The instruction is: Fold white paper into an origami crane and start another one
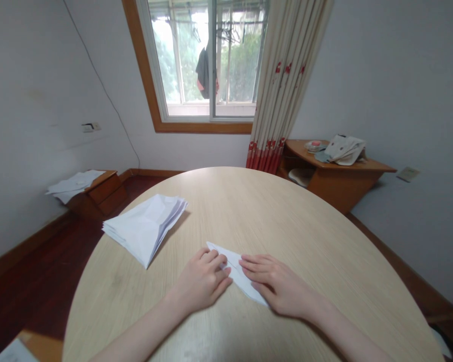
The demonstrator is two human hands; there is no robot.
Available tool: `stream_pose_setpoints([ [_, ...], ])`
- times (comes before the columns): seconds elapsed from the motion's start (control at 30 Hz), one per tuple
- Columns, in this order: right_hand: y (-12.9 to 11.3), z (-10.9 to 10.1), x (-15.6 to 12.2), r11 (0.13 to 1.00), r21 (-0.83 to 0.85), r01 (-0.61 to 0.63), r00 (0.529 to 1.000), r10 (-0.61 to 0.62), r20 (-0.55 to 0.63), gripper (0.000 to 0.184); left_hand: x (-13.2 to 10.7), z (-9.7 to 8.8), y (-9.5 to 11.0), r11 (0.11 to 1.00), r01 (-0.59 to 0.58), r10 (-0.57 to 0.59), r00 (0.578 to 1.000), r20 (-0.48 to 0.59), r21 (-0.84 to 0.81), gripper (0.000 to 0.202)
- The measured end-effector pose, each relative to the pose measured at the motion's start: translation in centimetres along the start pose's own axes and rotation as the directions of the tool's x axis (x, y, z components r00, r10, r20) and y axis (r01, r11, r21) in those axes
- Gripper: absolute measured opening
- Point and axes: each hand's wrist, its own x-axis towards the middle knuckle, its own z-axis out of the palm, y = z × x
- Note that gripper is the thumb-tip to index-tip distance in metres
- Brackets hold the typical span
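A folded white paper (232,262) lies on the round wooden table (287,221), near its front edge. My left hand (202,281) rests on the paper's left side with its fingers curled and pressed together on the fold. My right hand (275,284) lies flat over the paper's right part, fingers stretched out toward the left hand. The fingertips of both hands nearly meet above the paper. A stack of folded white papers (147,226) sits to the left of my hands, apart from them.
A low wooden cabinet (98,193) with loose sheets stands at the left wall. A corner desk (335,176) with a bag is at the right. Behind the table are a window (207,60) and a curtain (287,80). Dark red floor surrounds the table.
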Motion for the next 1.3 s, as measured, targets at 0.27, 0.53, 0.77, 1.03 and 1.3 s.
stream_pose_setpoints([
  [0.27, -0.2, -0.2, -0.1, 0.998, 0.042, 0.041, 0.999, -0.04, -0.017, 0.027, 0.0, 0.1, -0.2, 0.994, 0.086, -0.087, 0.996, 0.026, 0.065, 0.021],
  [0.53, -1.0, 0.5, 0.0, 0.989, 0.084, 0.121, 0.992, -0.118, -0.044, 0.027, 0.1, -0.6, -0.9, 0.977, 0.202, -0.19, 0.969, 0.16, -0.063, 0.027],
  [0.77, -0.9, 1.9, 0.1, 0.974, 0.131, 0.183, 0.977, -0.166, -0.135, 0.029, -0.1, -0.5, -1.2, 0.98, 0.156, -0.138, 0.981, 0.139, -0.128, 0.029],
  [1.03, 0.8, 3.0, 0.3, 0.988, 0.046, 0.144, 0.976, -0.134, -0.17, 0.028, -0.4, 1.4, -0.8, 0.947, 0.187, -0.2, 0.979, -0.026, -0.262, 0.016],
  [1.3, 0.9, 3.3, 0.6, 0.986, -0.053, 0.157, 0.962, -0.165, -0.216, 0.025, -0.3, 0.3, 0.3, 0.933, 0.103, -0.133, 0.989, -0.064, -0.346, 0.023],
])
